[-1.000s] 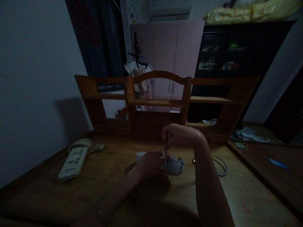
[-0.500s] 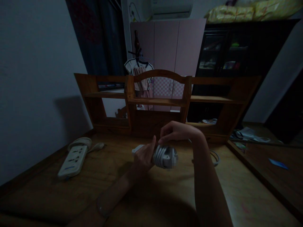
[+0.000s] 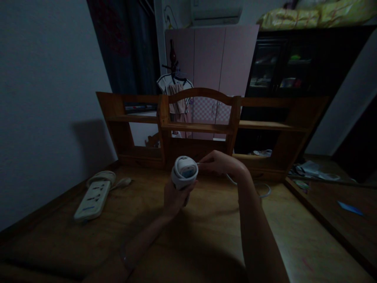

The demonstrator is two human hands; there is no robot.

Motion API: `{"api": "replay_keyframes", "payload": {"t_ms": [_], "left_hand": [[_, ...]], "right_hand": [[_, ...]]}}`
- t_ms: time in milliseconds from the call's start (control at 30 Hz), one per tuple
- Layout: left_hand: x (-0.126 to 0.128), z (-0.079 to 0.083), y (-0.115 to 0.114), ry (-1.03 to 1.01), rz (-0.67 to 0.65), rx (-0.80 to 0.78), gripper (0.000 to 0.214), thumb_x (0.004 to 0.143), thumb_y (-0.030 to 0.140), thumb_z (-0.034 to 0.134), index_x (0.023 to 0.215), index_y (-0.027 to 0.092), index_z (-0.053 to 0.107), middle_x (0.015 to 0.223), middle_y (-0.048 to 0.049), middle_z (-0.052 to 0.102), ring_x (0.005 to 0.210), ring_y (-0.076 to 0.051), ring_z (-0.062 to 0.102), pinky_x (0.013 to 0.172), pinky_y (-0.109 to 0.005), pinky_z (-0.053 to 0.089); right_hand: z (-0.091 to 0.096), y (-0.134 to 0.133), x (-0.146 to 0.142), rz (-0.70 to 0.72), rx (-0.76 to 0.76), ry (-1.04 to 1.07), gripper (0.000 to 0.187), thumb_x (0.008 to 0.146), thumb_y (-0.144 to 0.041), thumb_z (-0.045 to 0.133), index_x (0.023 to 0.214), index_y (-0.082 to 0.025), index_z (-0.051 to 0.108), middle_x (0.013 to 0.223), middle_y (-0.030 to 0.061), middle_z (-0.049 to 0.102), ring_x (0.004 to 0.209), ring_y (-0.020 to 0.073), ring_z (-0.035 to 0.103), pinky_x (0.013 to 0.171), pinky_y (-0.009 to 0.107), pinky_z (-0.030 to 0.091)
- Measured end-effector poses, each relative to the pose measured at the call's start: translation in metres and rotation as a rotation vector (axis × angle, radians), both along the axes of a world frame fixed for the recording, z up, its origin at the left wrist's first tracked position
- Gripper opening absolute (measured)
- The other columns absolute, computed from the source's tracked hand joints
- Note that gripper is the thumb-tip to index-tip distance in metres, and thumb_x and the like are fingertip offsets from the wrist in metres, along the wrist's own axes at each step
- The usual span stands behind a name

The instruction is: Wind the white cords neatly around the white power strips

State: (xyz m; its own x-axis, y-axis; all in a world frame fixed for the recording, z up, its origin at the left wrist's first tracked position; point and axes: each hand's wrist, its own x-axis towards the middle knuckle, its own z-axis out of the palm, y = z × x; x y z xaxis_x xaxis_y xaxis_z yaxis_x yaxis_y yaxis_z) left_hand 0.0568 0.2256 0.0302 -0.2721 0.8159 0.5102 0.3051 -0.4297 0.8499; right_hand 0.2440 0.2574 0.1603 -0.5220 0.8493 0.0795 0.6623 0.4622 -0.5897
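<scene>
My left hand (image 3: 175, 198) is wrapped round a white power strip (image 3: 187, 171), seen nearly end-on and tilted up toward me. Loops of its white cord (image 3: 176, 177) circle the body; most of the strip is hidden by the loops and my fingers. Just to the right, my right hand (image 3: 219, 162) pinches the cord between thumb and fingers, a short stretch running taut to the coil. Beyond that hand the loose cord trails down and curves over the tabletop at the right, partly behind my forearm.
A second power strip (image 3: 93, 199) lies at the left of the wooden desk (image 3: 141, 236), its cord coiled behind it and its plug beside it. A wooden shelf unit (image 3: 200, 126) spans the back. At the right, a lower surface holds a blue card (image 3: 350, 208) and plastic bags (image 3: 313, 169).
My left hand has turned the wound strip from lying sideways to pointing up toward me. My right hand has shifted slightly right, drawing the cord out from the coil.
</scene>
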Motion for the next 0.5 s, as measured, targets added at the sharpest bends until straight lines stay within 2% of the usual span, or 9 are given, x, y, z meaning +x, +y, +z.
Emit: {"api": "replay_keyframes", "payload": {"t_ms": [100,300,500], "left_hand": [[-0.003,0.006,0.007,-0.168,-0.092,-0.112,0.05,0.065,0.049,0.075,0.101,0.015,0.067,0.093,-0.0089,0.072,0.084,-0.022,0.068,0.073,-0.03,0.051],[-0.011,0.007,0.022,-0.462,-0.248,-0.278,0.05,0.061,0.055,0.075,0.087,0.014,0.067,0.07,-0.0046,0.069,0.056,-0.015,0.063,0.055,-0.025,0.048],[-0.015,0.002,0.026,-0.545,-0.251,-0.384,0.052,0.059,0.062,0.072,0.078,0.013,0.067,0.062,-0.0056,0.068,0.05,-0.017,0.062,0.049,-0.025,0.047]], "right_hand": [[-0.004,0.004,-0.011,-0.077,0.087,-0.069,0.032,0.082,-0.042,0.061,0.093,-0.015,0.077,0.067,0.0002,0.062,0.059,0.0102,0.05,0.051,0.019,0.033],[-0.01,0.003,-0.036,-0.137,0.158,-0.279,0.025,0.083,-0.034,0.059,0.09,-0.018,0.076,0.074,0.0058,0.069,0.064,0.0144,0.06,0.052,0.021,0.035],[-0.009,-0.004,-0.045,-0.161,0.191,-0.329,0.02,0.082,-0.024,0.059,0.094,-0.021,0.075,0.086,0.0082,0.072,0.078,0.0175,0.067,0.063,0.022,0.042]]}}
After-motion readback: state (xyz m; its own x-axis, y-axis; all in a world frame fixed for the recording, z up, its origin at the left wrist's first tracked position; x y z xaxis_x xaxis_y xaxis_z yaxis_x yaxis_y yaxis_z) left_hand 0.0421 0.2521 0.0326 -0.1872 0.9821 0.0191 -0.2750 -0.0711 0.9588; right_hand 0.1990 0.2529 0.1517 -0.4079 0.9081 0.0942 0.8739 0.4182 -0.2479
